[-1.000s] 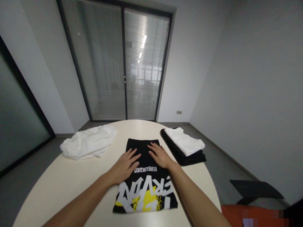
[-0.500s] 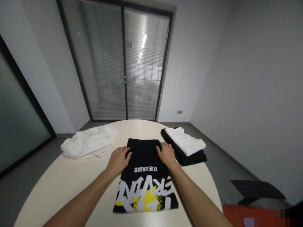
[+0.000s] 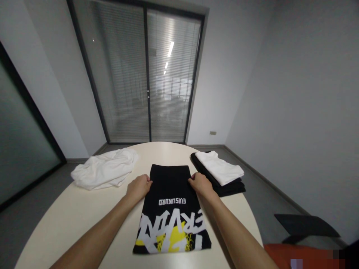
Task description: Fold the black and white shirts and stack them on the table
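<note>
A folded black T-shirt [image 3: 171,183] lies flat on the table in front of me, its white and yellow lettering upside down to my view. At its left side edge, my left hand [image 3: 140,186] is closed, thumb and curled fingers pinching the cloth. Opposite, my right hand [image 3: 202,184] pinches the right side edge in the same way, close to the far end of the shirt. Some of the fingertips are hidden under or behind the hands.
On the round cream table [image 3: 70,220], a crumpled white garment [image 3: 106,168] lies at the far left. Folded black clothes [image 3: 230,188] with a folded white garment [image 3: 220,168] on top lie at the right. A red and black chair [image 3: 305,226] stands beside the table's right edge.
Both hands were resting with fingers spread on the shirt's side edges. Now their fingers have drawn together and outward into a pinch on those edges. The shirt has barely moved.
</note>
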Motion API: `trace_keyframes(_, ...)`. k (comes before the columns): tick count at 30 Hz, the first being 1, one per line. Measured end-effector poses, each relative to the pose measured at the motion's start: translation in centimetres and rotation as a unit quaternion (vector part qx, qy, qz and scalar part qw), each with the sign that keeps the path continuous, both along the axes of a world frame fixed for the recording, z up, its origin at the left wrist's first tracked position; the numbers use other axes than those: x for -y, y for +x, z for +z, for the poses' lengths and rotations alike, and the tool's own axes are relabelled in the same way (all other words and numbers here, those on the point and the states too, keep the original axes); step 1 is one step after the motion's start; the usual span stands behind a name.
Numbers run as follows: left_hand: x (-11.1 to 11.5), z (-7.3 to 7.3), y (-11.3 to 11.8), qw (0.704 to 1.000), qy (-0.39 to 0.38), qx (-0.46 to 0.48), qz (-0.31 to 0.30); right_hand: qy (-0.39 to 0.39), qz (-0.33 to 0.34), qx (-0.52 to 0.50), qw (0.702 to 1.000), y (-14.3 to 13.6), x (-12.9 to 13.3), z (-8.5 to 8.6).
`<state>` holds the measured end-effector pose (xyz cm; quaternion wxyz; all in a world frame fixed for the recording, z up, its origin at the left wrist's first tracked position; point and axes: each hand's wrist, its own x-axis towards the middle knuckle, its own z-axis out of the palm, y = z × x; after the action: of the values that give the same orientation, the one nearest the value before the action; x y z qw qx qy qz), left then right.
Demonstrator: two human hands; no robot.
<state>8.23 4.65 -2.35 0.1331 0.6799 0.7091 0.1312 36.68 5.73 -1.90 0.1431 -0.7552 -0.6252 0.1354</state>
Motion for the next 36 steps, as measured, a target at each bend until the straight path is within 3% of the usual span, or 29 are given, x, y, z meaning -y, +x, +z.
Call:
trace_keyframes(9,-0.3,0.2,0.1,0.999,0.004,0.045,-0.016,0.074,0.045,-0.139,0.987,1.4,-0.5,-1.3)
trace_keyframes(16,-1.1,-0.2,-0.5,0.996,0.001,0.089,-0.004,0.050,0.009,-0.341,0.939,1.2,-0.9,-2.0)
trace_keyframes(27,-0.8,-0.1,-1.1,0.997,-0.053,0.057,-0.027,-0.010,-0.035,-0.463,0.886,0.8,-0.4,-1.2)
trace_keyframes(36,-0.6,0.4,-0.8,0.995,-0.030,0.090,-0.040,-0.026,-0.036,-0.524,0.850,0.6,-0.1,-0.8)
